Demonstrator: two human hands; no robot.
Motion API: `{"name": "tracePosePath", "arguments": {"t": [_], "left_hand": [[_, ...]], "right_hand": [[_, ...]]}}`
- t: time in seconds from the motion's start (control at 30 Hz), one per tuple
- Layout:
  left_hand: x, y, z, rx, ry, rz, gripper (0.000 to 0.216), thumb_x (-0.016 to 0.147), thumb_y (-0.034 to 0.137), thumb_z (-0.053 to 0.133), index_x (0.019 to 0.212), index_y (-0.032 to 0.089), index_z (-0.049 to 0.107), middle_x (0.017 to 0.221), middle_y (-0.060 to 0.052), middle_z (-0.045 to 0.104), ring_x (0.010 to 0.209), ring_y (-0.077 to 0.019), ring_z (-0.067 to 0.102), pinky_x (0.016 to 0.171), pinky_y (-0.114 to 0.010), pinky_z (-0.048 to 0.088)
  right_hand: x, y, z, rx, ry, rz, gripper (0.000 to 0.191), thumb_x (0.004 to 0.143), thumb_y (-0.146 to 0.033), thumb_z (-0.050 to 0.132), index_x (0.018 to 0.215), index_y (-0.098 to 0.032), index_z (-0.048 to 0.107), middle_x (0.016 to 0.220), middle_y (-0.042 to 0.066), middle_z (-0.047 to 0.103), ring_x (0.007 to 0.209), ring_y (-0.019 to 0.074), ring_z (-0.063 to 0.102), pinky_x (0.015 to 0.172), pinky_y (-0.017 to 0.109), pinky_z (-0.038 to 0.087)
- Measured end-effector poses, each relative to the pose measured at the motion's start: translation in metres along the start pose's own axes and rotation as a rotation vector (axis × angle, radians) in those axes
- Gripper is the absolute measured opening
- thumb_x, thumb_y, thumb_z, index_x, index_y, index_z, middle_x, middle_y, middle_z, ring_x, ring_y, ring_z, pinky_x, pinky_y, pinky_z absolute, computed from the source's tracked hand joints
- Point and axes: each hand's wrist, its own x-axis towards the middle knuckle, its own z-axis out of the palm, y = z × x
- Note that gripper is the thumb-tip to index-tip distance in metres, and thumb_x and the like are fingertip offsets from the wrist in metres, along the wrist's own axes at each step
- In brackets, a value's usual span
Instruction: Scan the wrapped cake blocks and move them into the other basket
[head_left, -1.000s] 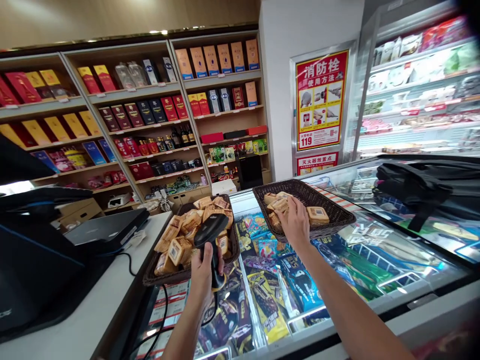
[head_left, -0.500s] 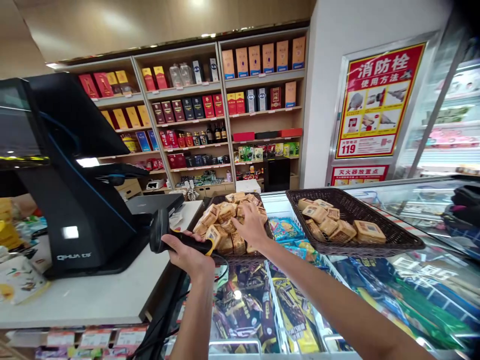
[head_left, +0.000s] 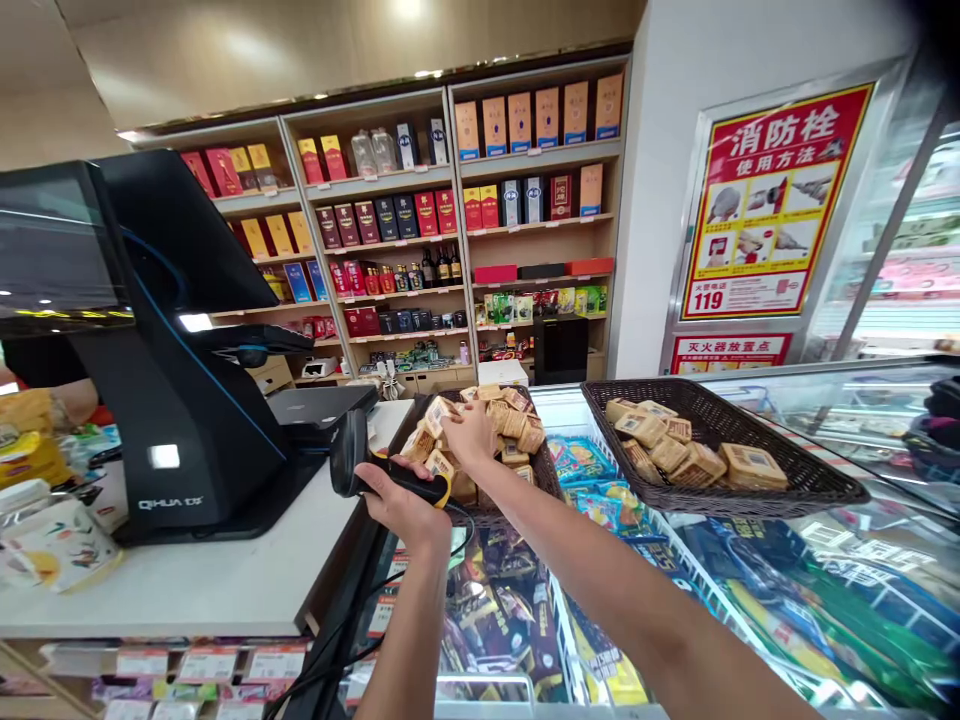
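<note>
My left hand (head_left: 409,507) is wrapped round the handle of a black-and-yellow barcode scanner (head_left: 386,470), its head up and to the left, its cable hanging below. My right hand (head_left: 471,437) reaches into a dark woven basket (head_left: 551,472) heaped with small square snack packets (head_left: 517,420) in clear wrap. Its fingers close on one tan snack packet (head_left: 439,413) at the left of the heap, with a label facing up. The fingertips are partly hidden behind the hand. The scanner's front end is close to the basket's left side.
A second woven basket (head_left: 750,400) with similar packets sits right on the glass freezer. Bagged frozen goods (head_left: 499,610) lie beneath the glass. A till (head_left: 195,400) stands on the white counter (head_left: 217,580). Shelves of boxed bottles (head_left: 405,215) line the back wall.
My right hand has shifted left across the heap, from above its middle to a packet at its left. The scanner stays in my left hand. The view has turned slightly left.
</note>
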Motion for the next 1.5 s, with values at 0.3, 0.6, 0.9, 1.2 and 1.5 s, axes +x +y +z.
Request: {"name": "tracePosePath", "arguments": {"t": [0.3, 0.6, 0.9, 1.2, 1.5], "left_hand": [[-0.032, -0.017, 0.005, 0.178, -0.353, -0.168, 0.052, 0.080, 0.069, 0.066, 0.079, 0.019, 0.050, 0.064, 0.005, 0.055, 0.044, -0.0070, 0.046, 0.041, -0.020, 0.037], [-0.077, -0.041, -0.007, 0.437, -0.819, -0.499, 0.055, 0.077, 0.071, 0.067, 0.075, 0.017, 0.056, 0.055, 0.005, 0.050, 0.042, -0.0059, 0.042, 0.040, -0.019, 0.034], [-0.086, -0.044, -0.010, 0.551, -1.001, -0.551, 0.054, 0.080, 0.069, 0.065, 0.073, 0.016, 0.057, 0.057, 0.004, 0.049, 0.043, -0.0052, 0.040, 0.040, -0.019, 0.033], [-0.082, -0.044, -0.011, 0.567, -1.004, -0.535, 0.057, 0.078, 0.072, 0.064, 0.075, 0.016, 0.057, 0.055, 0.004, 0.050, 0.042, -0.0061, 0.042, 0.041, -0.020, 0.031], [-0.084, -0.039, -0.005, 0.534, -0.906, -0.506, 0.056, 0.075, 0.071, 0.068, 0.080, 0.017, 0.057, 0.061, 0.002, 0.055, 0.044, -0.0072, 0.042, 0.042, -0.021, 0.032]], "right_hand": [[-0.006, 0.105, -0.137, 0.914, -0.009, -0.069, 0.041, 0.078, -0.049, 0.070, 0.109, -0.025, 0.056, 0.094, 0.000, 0.070, 0.083, 0.0175, 0.069, 0.081, 0.040, 0.062], [0.007, 0.176, -0.199, 0.858, 0.158, -0.147, 0.065, 0.061, -0.040, 0.089, 0.116, -0.024, 0.059, 0.107, 0.005, 0.073, 0.094, 0.0239, 0.070, 0.082, 0.038, 0.060], [-0.002, 0.175, -0.197, 0.782, 0.078, -0.135, 0.064, 0.065, -0.042, 0.085, 0.120, -0.023, 0.059, 0.111, 0.008, 0.073, 0.096, 0.0238, 0.071, 0.082, 0.035, 0.058], [-0.001, 0.181, -0.191, 0.689, 0.067, -0.163, 0.061, 0.067, -0.043, 0.082, 0.121, -0.023, 0.060, 0.111, 0.008, 0.072, 0.092, 0.0233, 0.070, 0.076, 0.033, 0.058], [0.014, 0.192, -0.220, 0.256, 0.505, -0.352, 0.046, 0.081, -0.042, 0.069, 0.122, -0.020, 0.065, 0.122, 0.014, 0.062, 0.104, 0.0270, 0.063, 0.085, 0.041, 0.058]]}}
